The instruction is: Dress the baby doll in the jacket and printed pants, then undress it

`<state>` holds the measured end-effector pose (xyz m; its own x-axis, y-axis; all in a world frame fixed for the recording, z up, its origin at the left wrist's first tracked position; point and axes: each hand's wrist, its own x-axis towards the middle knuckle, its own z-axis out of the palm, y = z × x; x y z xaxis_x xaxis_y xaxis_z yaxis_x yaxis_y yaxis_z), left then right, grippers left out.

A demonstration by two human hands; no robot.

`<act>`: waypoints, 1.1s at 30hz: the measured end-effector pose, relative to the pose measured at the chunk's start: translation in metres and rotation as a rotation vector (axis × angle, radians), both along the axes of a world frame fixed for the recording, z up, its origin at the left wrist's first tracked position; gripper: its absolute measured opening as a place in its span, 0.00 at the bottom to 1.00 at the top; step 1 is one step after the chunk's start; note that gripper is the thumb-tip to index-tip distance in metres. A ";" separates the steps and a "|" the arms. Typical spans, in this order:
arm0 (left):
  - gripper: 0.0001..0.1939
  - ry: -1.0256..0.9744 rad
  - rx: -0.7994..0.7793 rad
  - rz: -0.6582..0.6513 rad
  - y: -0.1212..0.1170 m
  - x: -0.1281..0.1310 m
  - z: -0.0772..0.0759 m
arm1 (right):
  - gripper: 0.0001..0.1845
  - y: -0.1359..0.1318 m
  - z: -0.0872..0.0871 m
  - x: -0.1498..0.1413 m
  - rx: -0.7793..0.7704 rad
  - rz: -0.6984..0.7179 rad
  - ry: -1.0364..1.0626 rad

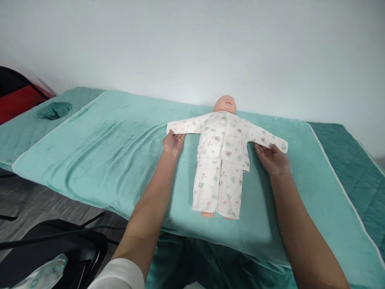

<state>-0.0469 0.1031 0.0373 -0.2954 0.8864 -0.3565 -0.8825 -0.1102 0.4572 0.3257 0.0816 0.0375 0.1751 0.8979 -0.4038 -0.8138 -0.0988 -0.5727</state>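
Observation:
A baby doll (225,104) lies face up with its head toward the wall, dressed in a white pajama top (224,134) and matching pants (218,186) printed with small animals. Its arms are spread out inside long sleeves, and bare toes show below the pant hems. My left hand (173,143) is closed on the sleeve at the left, thumb over the lower edge near the cuff and fingers partly hidden beneath. On the other side, my right hand (274,158) pinches the right-hand sleeve near its cuff, thumb on top and fingers partly under the cloth.
The doll rests on a mint-green velvet cover (99,132) over a padded bed, with a face hole (54,110) at its left end. A black chair (96,241) at lower left holds a patterned white package (45,275). A white wall (192,48) stands behind.

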 end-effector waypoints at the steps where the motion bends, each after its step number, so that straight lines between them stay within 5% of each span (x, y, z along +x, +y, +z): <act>1: 0.21 -0.009 0.005 0.015 0.000 -0.002 0.000 | 0.24 -0.002 0.001 -0.001 -0.007 -0.008 0.003; 6: 0.19 0.040 0.020 0.074 -0.005 -0.004 -0.003 | 0.21 -0.016 0.004 -0.006 0.000 -0.046 -0.019; 15: 0.24 0.796 -0.086 0.324 -0.031 0.015 -0.020 | 0.10 -0.067 -0.007 -0.021 0.107 -0.015 -0.317; 20: 0.29 1.314 -0.154 0.255 -0.050 0.020 -0.020 | 0.21 -0.102 -0.013 -0.046 0.220 0.001 -0.863; 25: 0.30 1.521 -0.170 0.083 -0.053 0.022 -0.020 | 0.12 -0.132 -0.015 -0.061 0.345 0.109 -1.501; 33: 0.32 1.579 -0.254 -0.026 -0.056 0.022 -0.020 | 0.13 -0.149 -0.017 -0.060 0.382 0.103 -1.649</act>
